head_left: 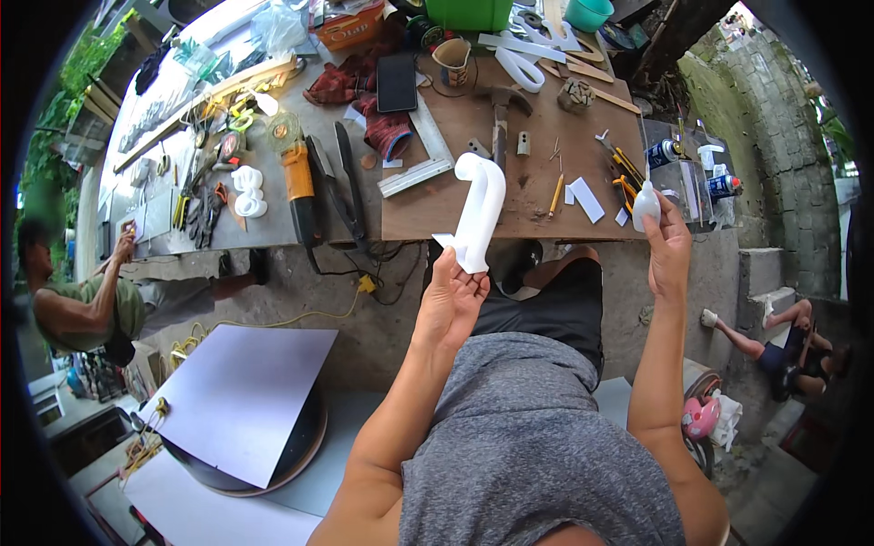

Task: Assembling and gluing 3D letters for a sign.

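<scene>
My left hand (453,305) grips a white curved, letter-like piece (482,205) by its lower end, where a small flat white tab (444,239) sticks out. My right hand (667,250) is closed around a small white squeeze bottle (646,207) with a long thin nozzle pointing up. The piece and bottle are apart, both held near the table's front edge. Behind them lie a hammer (501,123), a pencil (556,195), pliers (617,164) and white cut pieces (588,198).
The cluttered wooden worktable (537,218) carries an orange power tool (297,173), metal square (414,177), phone (397,82) and cans (663,153). White sheets (241,391) rest behind me at lower left. One person (82,309) stands at left; another (792,350) sits at right. A yellow cord (309,317) crosses the floor.
</scene>
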Motion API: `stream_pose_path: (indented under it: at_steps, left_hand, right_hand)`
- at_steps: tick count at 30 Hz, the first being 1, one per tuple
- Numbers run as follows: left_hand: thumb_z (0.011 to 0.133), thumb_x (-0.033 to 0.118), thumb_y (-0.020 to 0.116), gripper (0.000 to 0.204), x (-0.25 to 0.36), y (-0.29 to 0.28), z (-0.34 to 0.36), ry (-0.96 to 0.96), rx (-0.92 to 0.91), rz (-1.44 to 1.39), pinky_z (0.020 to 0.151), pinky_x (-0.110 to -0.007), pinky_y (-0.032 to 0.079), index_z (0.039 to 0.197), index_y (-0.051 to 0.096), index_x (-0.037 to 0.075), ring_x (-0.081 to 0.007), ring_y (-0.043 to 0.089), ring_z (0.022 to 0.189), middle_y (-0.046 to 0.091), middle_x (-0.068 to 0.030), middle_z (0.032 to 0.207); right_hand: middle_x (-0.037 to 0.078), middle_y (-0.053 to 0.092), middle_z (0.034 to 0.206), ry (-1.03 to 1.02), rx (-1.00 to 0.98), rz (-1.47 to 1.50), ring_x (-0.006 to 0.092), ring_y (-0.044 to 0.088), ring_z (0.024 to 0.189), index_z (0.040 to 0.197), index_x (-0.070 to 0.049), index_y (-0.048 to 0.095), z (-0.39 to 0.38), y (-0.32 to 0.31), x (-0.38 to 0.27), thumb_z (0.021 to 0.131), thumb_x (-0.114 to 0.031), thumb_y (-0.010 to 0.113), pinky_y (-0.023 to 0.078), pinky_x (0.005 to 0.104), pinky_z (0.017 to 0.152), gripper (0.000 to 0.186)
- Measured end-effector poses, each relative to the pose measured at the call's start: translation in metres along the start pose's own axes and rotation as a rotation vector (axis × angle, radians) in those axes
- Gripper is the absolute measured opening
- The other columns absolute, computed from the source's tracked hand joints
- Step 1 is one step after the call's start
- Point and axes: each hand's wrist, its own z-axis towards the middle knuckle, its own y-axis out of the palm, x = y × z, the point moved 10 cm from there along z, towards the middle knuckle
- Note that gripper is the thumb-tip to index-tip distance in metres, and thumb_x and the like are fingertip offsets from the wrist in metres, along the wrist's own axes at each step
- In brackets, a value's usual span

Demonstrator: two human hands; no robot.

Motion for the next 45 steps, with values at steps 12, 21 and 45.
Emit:
stream_pose_path:
  at_steps: [12, 21, 45]
  left_hand:
    - [0.091, 0.009, 0.070, 0.030, 0.064, 0.040, -0.003, 0.477, -0.065, 0.445, 0.090, -0.027, 0.047, 0.116, 0.060, -0.004, -0.0103, 0.060, 0.097, 0.066, -0.0055, 0.107]
    - [0.088, 0.001, 0.070, 0.028, 0.102, 0.063, -0.022, 0.706, -0.092, 0.631, 0.085, -0.026, 0.048, 0.114, 0.060, -0.004, -0.0110, 0.061, 0.094, 0.066, -0.0062, 0.103]
    - [0.090, 0.003, 0.069, 0.029, 0.101, 0.078, -0.029, 0.612, -0.093, 0.647, 0.090, -0.027, 0.047, 0.115, 0.059, -0.007, -0.0117, 0.061, 0.097, 0.066, -0.0090, 0.107]
  right_hand:
    - [0.006, 0.061, 0.123, 0.002, 0.020, -0.032, 0.0138, 0.060, 0.110, 0.135, 0.002, 0.054, 0.031, 0.016, 0.035, 0.090, 0.001, 0.066, 0.047, 0.0287, 0.098, 0.046]
    - [0.005, 0.068, 0.100, -0.197, 0.134, -0.285, 0.0124, 0.063, 0.089, 0.117, -0.002, 0.061, 0.075, 0.042, 0.056, 0.085, -0.004, 0.073, 0.050, 0.0278, 0.078, 0.034]
    - [0.015, 0.066, 0.106, -0.292, 0.194, -0.732, 0.0321, 0.060, 0.104, 0.121, -0.004, 0.058, 0.094, 0.058, 0.076, 0.079, -0.012, 0.077, 0.049, 0.0409, 0.086, 0.046]
